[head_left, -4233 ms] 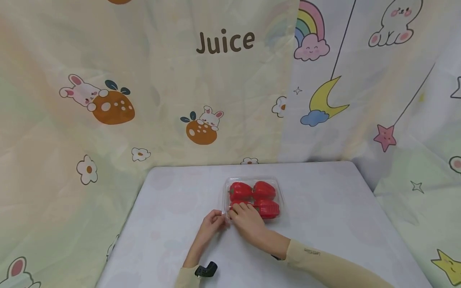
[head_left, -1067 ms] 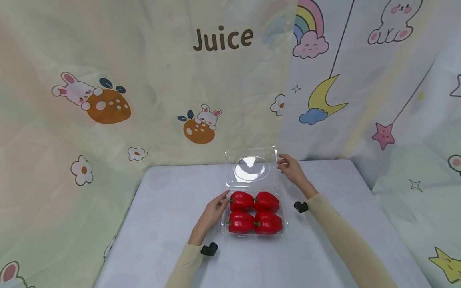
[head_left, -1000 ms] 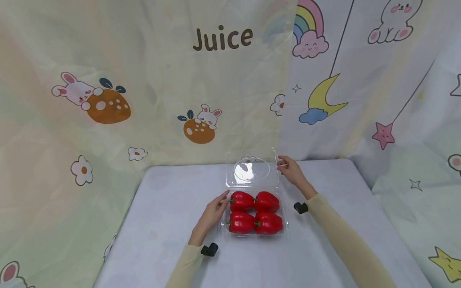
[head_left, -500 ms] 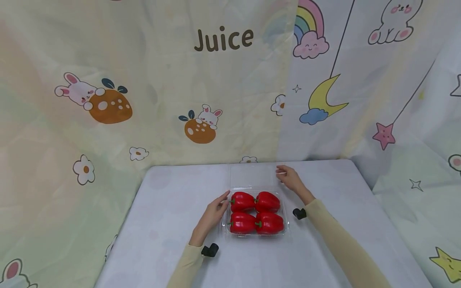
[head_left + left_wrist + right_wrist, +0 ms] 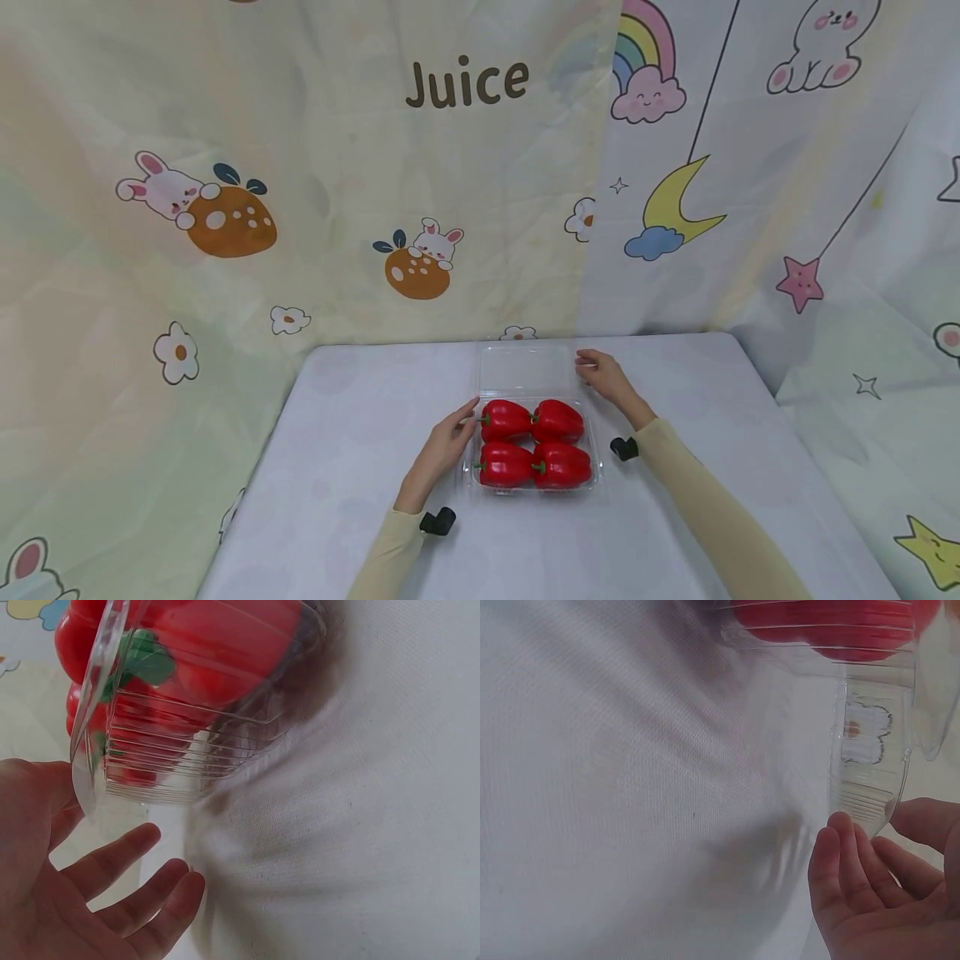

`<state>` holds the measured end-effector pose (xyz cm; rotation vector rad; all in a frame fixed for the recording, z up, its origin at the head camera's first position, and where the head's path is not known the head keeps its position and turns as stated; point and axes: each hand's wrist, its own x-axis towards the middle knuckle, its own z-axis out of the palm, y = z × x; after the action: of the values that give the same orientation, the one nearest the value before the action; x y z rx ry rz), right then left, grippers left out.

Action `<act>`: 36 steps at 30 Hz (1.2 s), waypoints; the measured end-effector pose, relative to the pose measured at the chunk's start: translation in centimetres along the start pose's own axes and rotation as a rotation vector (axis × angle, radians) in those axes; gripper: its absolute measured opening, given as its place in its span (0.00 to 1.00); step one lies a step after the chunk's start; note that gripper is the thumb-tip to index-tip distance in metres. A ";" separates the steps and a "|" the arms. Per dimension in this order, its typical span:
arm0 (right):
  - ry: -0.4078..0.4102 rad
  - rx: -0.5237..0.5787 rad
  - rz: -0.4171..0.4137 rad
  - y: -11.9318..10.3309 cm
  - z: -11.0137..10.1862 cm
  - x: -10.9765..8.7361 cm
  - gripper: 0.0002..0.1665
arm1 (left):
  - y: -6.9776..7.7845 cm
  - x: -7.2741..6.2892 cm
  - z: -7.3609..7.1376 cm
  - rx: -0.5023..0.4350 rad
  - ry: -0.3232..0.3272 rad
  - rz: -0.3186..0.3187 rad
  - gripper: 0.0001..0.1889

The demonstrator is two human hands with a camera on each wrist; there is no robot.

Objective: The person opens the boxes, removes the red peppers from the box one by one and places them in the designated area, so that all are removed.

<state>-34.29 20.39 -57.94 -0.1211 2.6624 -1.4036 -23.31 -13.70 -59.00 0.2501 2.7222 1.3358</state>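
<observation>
A clear plastic clamshell box sits on the table with several red bell peppers in two rows, their green stems to the left. Its clear lid is folded back toward the table's far edge. My left hand is at the box's left side, a finger touching the rim and the other fingers spread loosely beneath. With my right hand I hold the lid's right edge: in the right wrist view, the thumb is at the lid's corner and the fingers are curled on the other side.
The box stands toward the back middle of a white table. Behind the table hangs a printed cloth with cartoon figures, close to its far edge. Black wrist cameras sit on both forearms.
Earlier the lid covered the peppers with both hands at the front of the box. The lid has swung back and down with my right hand. The left hand has moved up the side.
</observation>
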 end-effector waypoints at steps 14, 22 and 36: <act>-0.022 0.017 -0.006 0.0 -0.5 -0.4 0.30 | 0.2 0.1 0.2 -0.010 0.006 -0.019 0.25; -0.027 0.018 -0.017 0.5 -0.6 -0.5 0.29 | 0.3 0.0 0.0 -0.006 0.000 -0.024 0.25; -0.038 -0.046 -0.049 0.4 -1.2 -1.2 0.28 | 0.1 0.1 0.1 -0.004 -0.003 -0.027 0.25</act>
<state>-33.28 21.78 -57.52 -0.2168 2.6785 -1.3401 -23.36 -13.60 -59.01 0.2145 2.7096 1.3330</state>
